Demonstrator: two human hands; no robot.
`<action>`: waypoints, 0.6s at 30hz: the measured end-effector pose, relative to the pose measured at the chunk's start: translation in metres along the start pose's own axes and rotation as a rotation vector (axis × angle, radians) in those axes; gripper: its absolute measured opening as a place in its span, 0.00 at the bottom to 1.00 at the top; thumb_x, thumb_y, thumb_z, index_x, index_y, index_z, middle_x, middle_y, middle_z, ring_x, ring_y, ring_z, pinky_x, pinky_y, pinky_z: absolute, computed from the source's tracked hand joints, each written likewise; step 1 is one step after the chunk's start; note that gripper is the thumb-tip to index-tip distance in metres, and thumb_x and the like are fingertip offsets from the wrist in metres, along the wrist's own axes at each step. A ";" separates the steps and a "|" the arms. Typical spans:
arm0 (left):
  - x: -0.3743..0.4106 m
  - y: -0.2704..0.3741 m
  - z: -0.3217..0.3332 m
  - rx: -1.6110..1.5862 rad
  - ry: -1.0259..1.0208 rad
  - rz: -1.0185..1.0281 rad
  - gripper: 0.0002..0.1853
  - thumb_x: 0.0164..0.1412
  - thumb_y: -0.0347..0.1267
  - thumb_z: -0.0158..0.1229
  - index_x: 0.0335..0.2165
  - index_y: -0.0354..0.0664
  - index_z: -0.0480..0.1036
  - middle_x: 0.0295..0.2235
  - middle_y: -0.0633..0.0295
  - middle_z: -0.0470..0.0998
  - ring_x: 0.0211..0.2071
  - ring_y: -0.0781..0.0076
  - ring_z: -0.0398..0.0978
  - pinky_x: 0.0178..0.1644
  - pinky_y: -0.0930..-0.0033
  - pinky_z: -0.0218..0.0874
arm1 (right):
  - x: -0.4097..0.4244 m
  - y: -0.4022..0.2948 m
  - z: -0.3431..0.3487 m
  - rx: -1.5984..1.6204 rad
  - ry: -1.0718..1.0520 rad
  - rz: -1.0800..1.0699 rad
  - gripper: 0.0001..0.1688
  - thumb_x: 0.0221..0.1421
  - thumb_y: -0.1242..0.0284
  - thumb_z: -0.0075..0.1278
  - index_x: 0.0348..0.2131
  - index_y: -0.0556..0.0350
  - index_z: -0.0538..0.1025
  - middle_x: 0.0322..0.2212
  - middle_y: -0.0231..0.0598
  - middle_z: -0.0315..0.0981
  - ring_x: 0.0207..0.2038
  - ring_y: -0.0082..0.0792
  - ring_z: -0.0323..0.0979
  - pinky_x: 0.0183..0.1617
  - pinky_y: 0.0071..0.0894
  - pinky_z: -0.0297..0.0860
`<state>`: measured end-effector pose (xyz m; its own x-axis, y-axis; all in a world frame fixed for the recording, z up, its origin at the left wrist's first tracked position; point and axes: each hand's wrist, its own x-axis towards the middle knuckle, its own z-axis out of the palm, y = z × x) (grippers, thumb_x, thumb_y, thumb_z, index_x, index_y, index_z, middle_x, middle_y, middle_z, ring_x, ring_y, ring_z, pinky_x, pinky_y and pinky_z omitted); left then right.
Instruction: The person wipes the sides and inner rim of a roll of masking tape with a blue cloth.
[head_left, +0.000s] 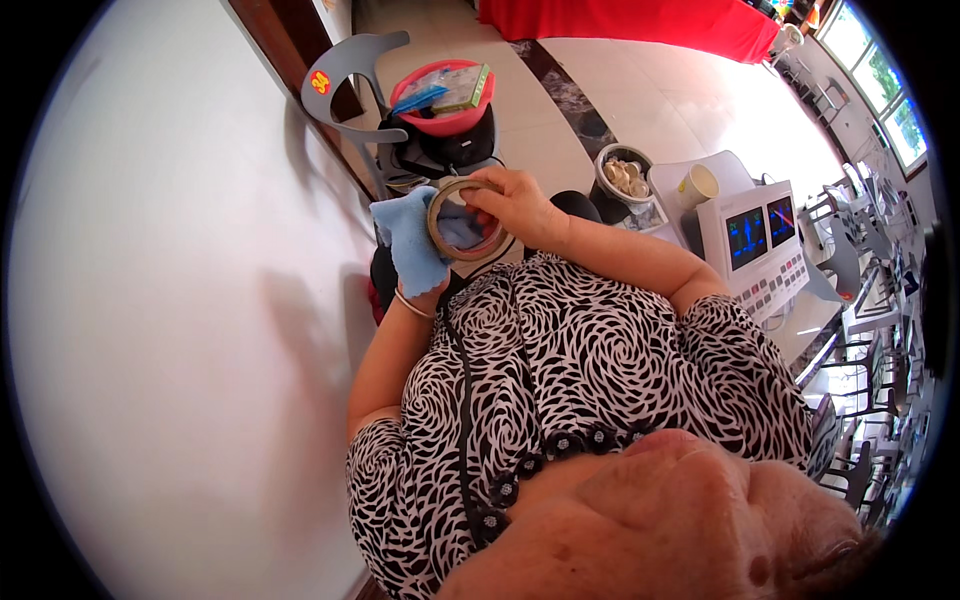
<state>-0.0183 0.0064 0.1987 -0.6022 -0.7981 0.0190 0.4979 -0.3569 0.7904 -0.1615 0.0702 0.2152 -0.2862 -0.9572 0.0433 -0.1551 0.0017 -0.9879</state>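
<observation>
My right hand (517, 206) grips the upper right edge of a round ring (433, 225) with a tan rim, perhaps a roll of tape; its thumb reaches over the opening. A light blue cloth (409, 232) covers most of my left hand (426, 294), which has a bracelet at the wrist. Cloth and ring touch, and more of the cloth shows through the ring, with reddish fingertips beside it. How the left fingers lie under the cloth is mostly hidden. Both hands are in front of my torso.
Ahead, a grey chair (341, 120) stands near a pink basin (450, 124) holding packets. A waste bin (626, 150) with contents, a paper cup (699, 184) and a white device (757, 247) with two screens are at right. A white wall (165, 300) rises close at left.
</observation>
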 end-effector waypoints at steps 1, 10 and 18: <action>0.000 0.001 0.000 0.033 0.014 -0.013 0.15 0.64 0.38 0.41 0.29 0.40 0.70 0.23 0.64 0.72 0.22 0.79 0.69 0.24 0.81 0.59 | -0.001 -0.004 -0.001 0.001 0.023 0.012 0.19 0.55 0.68 0.52 0.42 0.65 0.70 0.26 0.35 0.73 0.26 0.21 0.70 0.29 0.20 0.67; 0.016 -0.001 -0.037 -0.128 -0.346 -0.411 0.13 0.63 0.35 0.47 0.36 0.38 0.72 0.28 0.61 0.77 0.23 0.79 0.71 0.25 0.80 0.62 | 0.000 -0.004 -0.007 0.003 0.275 -0.247 0.14 0.59 0.73 0.46 0.42 0.65 0.69 0.27 0.35 0.73 0.26 0.20 0.70 0.30 0.19 0.67; 0.015 -0.044 -0.074 0.743 -0.292 0.322 0.12 0.56 0.27 0.54 0.41 0.37 0.71 0.37 0.60 0.76 0.37 0.71 0.74 0.40 0.69 0.66 | 0.002 -0.003 -0.006 -0.027 0.307 -0.225 0.12 0.59 0.73 0.45 0.41 0.62 0.69 0.26 0.37 0.74 0.26 0.20 0.70 0.30 0.20 0.68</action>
<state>-0.0027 -0.0259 0.1187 -0.6890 -0.6127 0.3872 0.1955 0.3573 0.9133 -0.1670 0.0703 0.2195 -0.5114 -0.8032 0.3054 -0.2704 -0.1869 -0.9444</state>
